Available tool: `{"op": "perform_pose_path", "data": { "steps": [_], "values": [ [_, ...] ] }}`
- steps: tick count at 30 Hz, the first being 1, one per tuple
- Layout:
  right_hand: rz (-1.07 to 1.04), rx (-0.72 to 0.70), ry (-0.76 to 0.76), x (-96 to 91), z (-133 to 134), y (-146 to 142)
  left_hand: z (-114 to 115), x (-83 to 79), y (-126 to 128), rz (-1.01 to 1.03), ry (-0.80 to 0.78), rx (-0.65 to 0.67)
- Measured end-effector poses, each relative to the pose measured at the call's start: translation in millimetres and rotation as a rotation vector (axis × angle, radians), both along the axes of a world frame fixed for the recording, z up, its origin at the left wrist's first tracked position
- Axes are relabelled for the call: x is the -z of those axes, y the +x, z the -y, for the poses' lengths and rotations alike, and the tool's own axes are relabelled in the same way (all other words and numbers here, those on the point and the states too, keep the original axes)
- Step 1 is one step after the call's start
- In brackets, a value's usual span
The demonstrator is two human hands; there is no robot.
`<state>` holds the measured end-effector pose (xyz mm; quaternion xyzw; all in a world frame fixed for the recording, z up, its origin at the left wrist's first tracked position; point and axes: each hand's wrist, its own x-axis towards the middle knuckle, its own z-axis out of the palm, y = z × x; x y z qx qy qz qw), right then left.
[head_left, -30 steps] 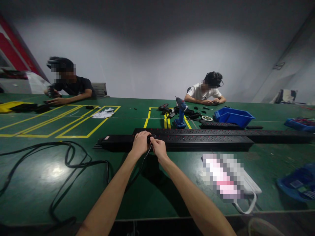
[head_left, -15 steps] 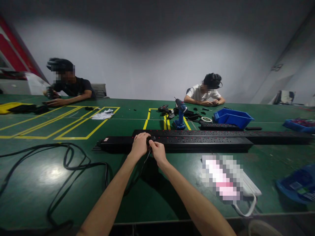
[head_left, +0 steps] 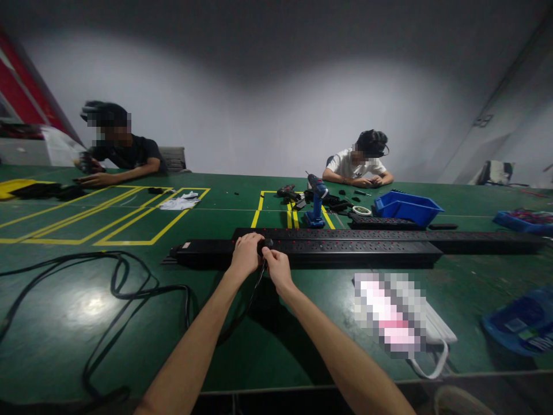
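**Fingers pinch a plug at the power strip**

The right hand's fingers [head_left: 271, 255] pinch a black plug [head_left: 265, 246]. The left hand [head_left: 245, 253] curls, fingers together, over the strip beside it.

On the green table [head_left: 302, 340], the nearer power strip [head_left: 345, 251] lies crosswise. A black cable [head_left: 254, 283] drops from the plug between the forearms. The right hand [head_left: 279, 270] holds the plug at a socket, so the joining looks nearly made. I cannot tell whether it is pushed home.

Head-worn view, forward-down across table [head_left: 268, 351]
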<state>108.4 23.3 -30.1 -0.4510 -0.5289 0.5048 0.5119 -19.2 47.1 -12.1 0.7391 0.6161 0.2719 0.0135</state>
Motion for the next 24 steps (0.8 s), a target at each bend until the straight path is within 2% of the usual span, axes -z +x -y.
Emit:
{"op": "perform_pose_path", "data": {
  "steps": [5, 9, 12, 17, 20, 24],
  "values": [
    [0.091, -0.014, 0.049, 3.0, 0, 4, 3, -3.2, 0, -0.003, -0.016, -0.002],
    [0.117, -0.026, 0.088, -5.5, 2, 7, 4, -4.6, 1, -0.008, -0.016, -0.006],
    [0.106, -0.048, 0.156, -26.9, 9, 10, 7, -6.8, 2, -0.015, -0.008, -0.008],
    [0.018, -0.209, 0.267, -74.1, 30, 22, 12, -15.0, 3, 0.008, -0.007, 0.03],
    [0.047, -0.362, 0.237, -84.6, 33, 37, 11, -17.6, 3, 0.013, -0.034, 0.04],
    [0.166, -0.455, 0.085, -76.5, 20, 63, 8, -15.9, -1, 0.025, -0.032, 0.047]
  ]
}}
